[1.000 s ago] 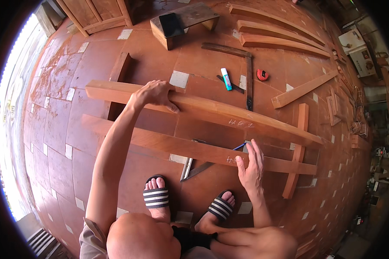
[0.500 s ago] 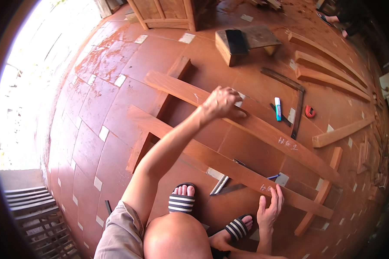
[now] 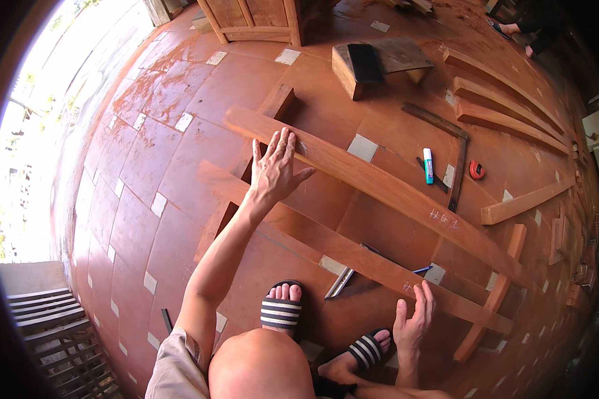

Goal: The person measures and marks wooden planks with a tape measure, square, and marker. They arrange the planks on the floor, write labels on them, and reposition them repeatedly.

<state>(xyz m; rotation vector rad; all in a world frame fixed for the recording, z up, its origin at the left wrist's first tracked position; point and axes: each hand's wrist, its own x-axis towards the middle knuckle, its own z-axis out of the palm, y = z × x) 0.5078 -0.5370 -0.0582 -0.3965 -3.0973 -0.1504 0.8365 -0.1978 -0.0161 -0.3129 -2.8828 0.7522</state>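
Two long reddish-brown boards lie side by side across the floor, both with chalk marks toward their right ends. My left hand (image 3: 275, 169) is open and stretched out, its fingertips on the left part of the far board (image 3: 373, 174). My right hand (image 3: 412, 322) has its fingers apart, the tips at the front edge of the near board (image 3: 353, 253) close to its chalk mark. Neither hand holds anything. A wooden crosspiece (image 3: 500, 292) runs under the boards' right ends, and another (image 3: 277, 101) runs under their left ends.
Beyond the boards are a glue-stick-like tube (image 3: 428, 165), a red tape measure (image 3: 476, 170) and a dark carpenter's square (image 3: 460, 159). A low wooden stool (image 3: 406, 56) bears a dark phone-like slab (image 3: 365, 63). Several curved timbers (image 3: 512, 120) lie at right. A blue pen (image 3: 422, 269) lies between the boards.
My left hand has moved left along the far board, from about its middle toward its left end, and its curled fingers have straightened. My right hand has hardly moved.
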